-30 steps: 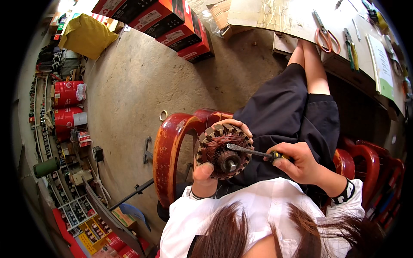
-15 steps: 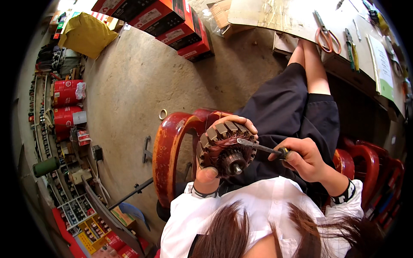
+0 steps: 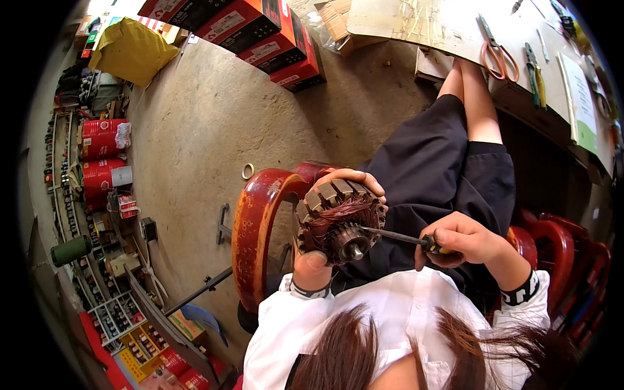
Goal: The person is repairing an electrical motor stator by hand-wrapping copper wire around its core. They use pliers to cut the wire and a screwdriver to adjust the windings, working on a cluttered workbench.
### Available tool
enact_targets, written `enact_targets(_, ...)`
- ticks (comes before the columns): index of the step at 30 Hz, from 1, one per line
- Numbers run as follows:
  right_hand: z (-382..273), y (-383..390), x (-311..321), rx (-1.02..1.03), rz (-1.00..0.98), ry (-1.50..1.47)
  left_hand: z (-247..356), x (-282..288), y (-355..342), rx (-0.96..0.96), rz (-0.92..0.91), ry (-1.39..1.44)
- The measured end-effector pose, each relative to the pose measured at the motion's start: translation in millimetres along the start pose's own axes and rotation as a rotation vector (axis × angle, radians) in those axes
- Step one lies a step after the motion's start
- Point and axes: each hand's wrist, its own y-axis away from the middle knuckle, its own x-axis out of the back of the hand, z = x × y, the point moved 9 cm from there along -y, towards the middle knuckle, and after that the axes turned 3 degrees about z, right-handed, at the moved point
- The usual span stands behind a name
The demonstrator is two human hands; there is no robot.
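So here's the setup: the left hand [image 3: 328,224] is wrapped around a motor armature [image 3: 338,218], fingers curled over the top of its slotted metal core and thumb pressed against the lower edge near the wrist. The armature sits just above the person's lap, tilted so its shaft end and the reddish-brown copper windings face up toward the camera. The right hand [image 3: 458,239] is closed tight on the handle of a screwdriver [image 3: 400,237], and the thin dark shank runs left with its tip poked into the windings right beside the shaft. The two hands are apart, linked only by the tool meeting the armature.

Just left of the armature there's a curved red chair arm [image 3: 253,227], and more red chair parts [image 3: 559,260] on the right side. The concrete floor [image 3: 214,123] has a small metal ring [image 3: 247,171] lying on it. Red boxes [image 3: 260,32] are stacked at the top, and orange-handled scissors [image 3: 497,52] lie on the table [image 3: 442,26] at upper right.
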Motion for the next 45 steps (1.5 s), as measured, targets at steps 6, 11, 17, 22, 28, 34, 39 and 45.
enact_targets(6, 10.8, 2.8, -0.1, -0.111, -0.12, -0.12, 0.6, 4.4, -4.4, -0.073, -0.015, 0.048)
enact_targets(11, 10.5, 4.6, -1.5, -0.149, -0.2, -0.033, -1.3, 7.6, -7.1, -0.087, -0.021, 0.053)
enact_targets(17, -17.1, 8.2, 39.7, 0.03, 0.046, 0.042, -3.9, 13.3, -13.7, -0.067, -0.003, 0.169)
enact_targets(22, -91.8, 12.2, 144.8, 0.403, 0.894, 0.505, -6.7, 9.1, -17.9, -0.052, -0.134, 0.269)
enact_targets(28, -156.9, 5.1, 270.8, 0.843, 1.391, 1.446, -15.4, 1.7, -25.8, -0.024, -0.21, 0.369)
enact_targets(34, -174.2, -19.1, 371.6, 0.541, 1.639, 1.801, -17.1, 1.3, -31.9, -0.01, -0.201, 0.383)
enact_targets(39, -171.0, -24.3, 383.0, 0.365, 1.595, 1.995, -20.3, 2.2, -38.4, 0.014, -0.208, 0.405)
enact_targets(45, -198.6, -22.2, 210.1, 0.909, 1.32, 1.76, -26.3, 8.1, -37.7, 0.049, -0.181, 0.4)
